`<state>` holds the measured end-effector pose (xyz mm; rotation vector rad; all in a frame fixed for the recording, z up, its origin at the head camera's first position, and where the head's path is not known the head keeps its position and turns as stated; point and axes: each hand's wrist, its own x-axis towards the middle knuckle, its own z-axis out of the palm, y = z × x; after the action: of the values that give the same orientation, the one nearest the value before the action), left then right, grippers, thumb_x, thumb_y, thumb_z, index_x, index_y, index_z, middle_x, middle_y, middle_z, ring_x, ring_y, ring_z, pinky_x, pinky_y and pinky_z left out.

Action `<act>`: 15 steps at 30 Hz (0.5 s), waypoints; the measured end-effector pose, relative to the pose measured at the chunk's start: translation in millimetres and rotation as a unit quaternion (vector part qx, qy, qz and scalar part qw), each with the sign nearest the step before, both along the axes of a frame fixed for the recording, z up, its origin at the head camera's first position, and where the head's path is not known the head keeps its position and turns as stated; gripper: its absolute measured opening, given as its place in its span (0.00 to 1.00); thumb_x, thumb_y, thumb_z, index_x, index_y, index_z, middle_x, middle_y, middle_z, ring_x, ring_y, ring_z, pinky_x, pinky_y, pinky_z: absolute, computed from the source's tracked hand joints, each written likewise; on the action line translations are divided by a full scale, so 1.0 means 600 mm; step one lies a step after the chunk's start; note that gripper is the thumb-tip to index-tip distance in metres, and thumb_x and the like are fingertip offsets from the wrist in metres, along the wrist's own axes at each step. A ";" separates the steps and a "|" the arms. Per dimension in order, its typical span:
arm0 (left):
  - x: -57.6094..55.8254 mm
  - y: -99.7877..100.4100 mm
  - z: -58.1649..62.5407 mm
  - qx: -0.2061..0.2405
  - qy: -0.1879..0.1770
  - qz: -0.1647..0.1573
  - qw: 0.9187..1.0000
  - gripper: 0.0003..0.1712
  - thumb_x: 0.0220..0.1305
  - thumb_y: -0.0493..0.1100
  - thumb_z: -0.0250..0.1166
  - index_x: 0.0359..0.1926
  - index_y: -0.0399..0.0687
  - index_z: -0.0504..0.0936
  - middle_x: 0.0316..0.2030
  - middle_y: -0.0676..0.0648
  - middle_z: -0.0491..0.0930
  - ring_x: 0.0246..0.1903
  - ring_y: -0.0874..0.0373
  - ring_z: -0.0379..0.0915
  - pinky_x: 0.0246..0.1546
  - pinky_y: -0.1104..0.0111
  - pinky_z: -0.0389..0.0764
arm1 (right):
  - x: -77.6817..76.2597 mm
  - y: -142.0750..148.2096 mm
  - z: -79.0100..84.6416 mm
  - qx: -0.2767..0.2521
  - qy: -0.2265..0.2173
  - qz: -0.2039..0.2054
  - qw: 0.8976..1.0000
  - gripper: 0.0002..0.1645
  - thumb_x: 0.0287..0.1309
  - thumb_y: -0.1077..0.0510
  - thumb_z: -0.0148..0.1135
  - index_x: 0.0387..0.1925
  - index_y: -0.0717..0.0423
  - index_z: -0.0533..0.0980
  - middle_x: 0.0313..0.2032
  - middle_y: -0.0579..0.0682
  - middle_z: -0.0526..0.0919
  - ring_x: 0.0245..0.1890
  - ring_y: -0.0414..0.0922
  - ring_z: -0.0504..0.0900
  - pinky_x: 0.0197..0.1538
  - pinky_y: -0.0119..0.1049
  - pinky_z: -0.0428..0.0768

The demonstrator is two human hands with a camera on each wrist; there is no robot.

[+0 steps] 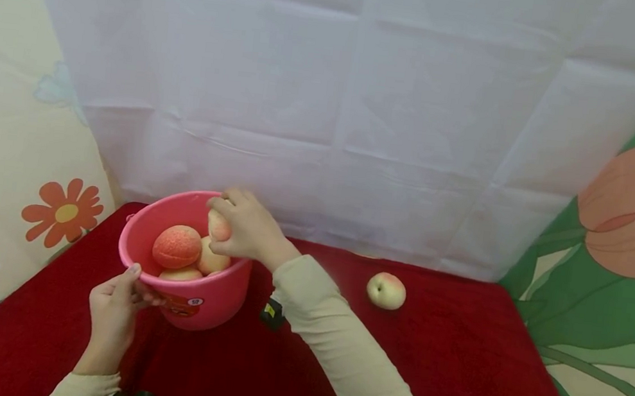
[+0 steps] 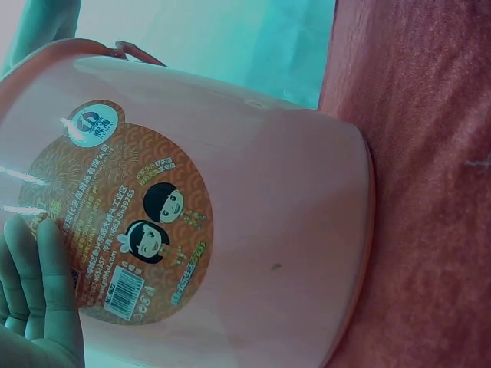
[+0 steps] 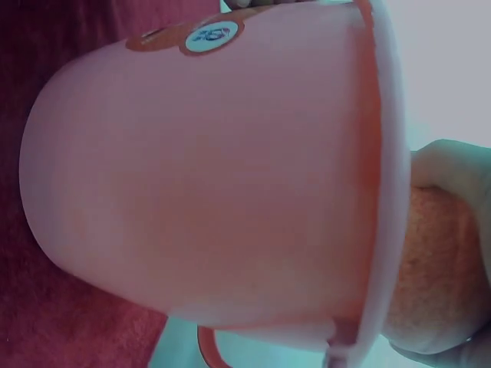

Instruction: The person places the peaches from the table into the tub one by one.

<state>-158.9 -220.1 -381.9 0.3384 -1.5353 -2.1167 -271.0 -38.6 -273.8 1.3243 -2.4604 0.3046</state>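
A pink bucket (image 1: 213,306) stands tilted toward me at the left of the red cloth, with several peaches (image 1: 177,246) inside. My left hand (image 1: 115,312) grips its near rim, thumb over the edge and fingers against the orange label (image 2: 146,222) outside. Above the right part of the opening, my right hand (image 1: 250,226) holds a peach (image 1: 218,226) between thumb and fingers. The right wrist view shows this peach (image 3: 437,268) just past the bucket rim. Another peach (image 1: 386,291), pale with a pink blush, lies alone on the cloth to the right of my right forearm.
The red cloth (image 1: 451,367) covers the table. Behind it hangs a creased white sheet (image 1: 338,110). Flower-patterned fabric (image 1: 66,213) borders the left side, and large printed leaves (image 1: 620,307) show at the right. The bucket's handle (image 3: 211,349) hangs at its side.
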 end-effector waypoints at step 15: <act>-0.002 0.003 0.001 -0.002 -0.011 0.001 1.000 0.25 0.65 0.44 0.54 0.11 0.42 0.74 0.09 0.49 0.72 0.10 0.60 0.73 0.17 0.72 0.78 | 0.013 -0.014 -0.011 0.076 -0.031 -0.044 0.996 0.30 0.47 0.45 0.65 0.54 0.47 0.73 0.51 0.46 0.72 0.54 0.42 0.66 0.57 0.32 0.65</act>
<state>-159.8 -218.4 -381.6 0.3620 -1.5508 -2.1151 -263.0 -46.8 -280.3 1.2786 -2.6297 0.1412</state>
